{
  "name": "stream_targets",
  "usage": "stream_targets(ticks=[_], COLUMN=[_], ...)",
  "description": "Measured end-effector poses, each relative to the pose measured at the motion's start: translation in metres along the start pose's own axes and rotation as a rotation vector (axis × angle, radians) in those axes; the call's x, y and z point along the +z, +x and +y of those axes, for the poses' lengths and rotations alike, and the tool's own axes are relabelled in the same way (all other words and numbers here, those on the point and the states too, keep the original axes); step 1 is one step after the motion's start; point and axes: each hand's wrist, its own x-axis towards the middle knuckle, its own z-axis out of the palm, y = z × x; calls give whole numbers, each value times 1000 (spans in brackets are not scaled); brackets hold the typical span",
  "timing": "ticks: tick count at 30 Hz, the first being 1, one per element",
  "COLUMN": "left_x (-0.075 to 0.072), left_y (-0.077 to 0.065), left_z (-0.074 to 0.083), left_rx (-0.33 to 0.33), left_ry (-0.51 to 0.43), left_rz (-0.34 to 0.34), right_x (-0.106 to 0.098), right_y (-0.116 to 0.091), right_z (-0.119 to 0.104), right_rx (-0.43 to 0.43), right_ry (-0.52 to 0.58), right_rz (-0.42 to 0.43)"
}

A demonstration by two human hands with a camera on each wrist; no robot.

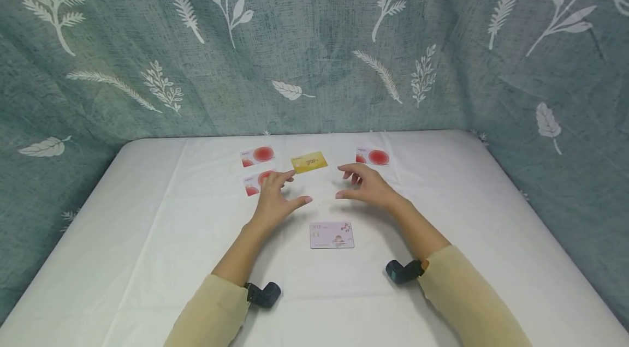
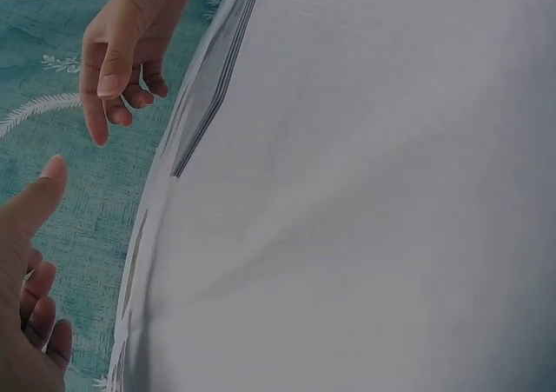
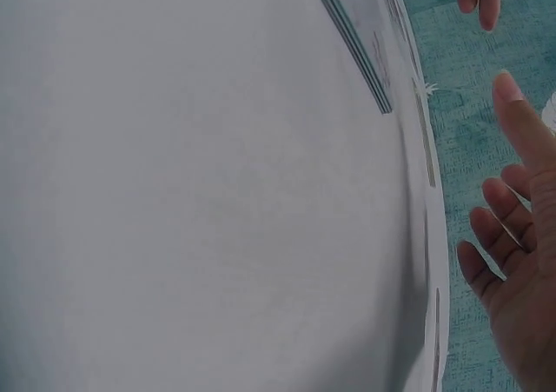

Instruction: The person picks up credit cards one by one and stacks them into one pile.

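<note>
A neat stack of pale purple VIP cards (image 1: 331, 235) lies flat near the middle of the table; its layered edge shows in the left wrist view as a striped card stack (image 2: 228, 57). My left hand (image 1: 276, 199) is beyond it on the left, thumb and fingers spread, holding nothing. It partly hides a red-and-white card (image 1: 252, 185), and its index fingertip overlaps the near corner of a yellow card (image 1: 309, 162) in the head view; contact cannot be told. Facing it, my right hand (image 1: 368, 187) is also spread and holds nothing, just below another red-and-white card (image 1: 373, 156).
One more red-and-white card (image 1: 257, 155) lies at the back left. A white cloth covers the table (image 1: 162, 216). Behind and beside it hangs a green leaf-patterned cloth (image 1: 314, 52). Each wrist wears a small black camera, such as the left camera (image 1: 264, 295).
</note>
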Motion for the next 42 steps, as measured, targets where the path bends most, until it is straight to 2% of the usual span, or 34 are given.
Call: stream_targets(ticks=[6, 11, 20, 28, 35, 42], left_x=[0, 0, 3, 4, 3, 3], left_y=[8, 16, 33, 40, 45, 56], left_z=[-2, -3, -7, -15, -22, -30], left_rx=[-21, -72, -91, -117, -172, -207], left_ry=[13, 9, 98, 179, 225, 310], left_rz=[-8, -5, -27, -59, -77, -85], right_x=[0, 4, 12, 16, 21, 25], right_y=[8, 17, 35, 51, 66, 81], right_z=[-1, -1, -7, -3, 1, -3], right_rx=[6, 24, 58, 88, 144, 165], right_ry=[-17, -36, -89, -130, -154, -239], right_rz=[-15, -28, -83, -95, -114, -140])
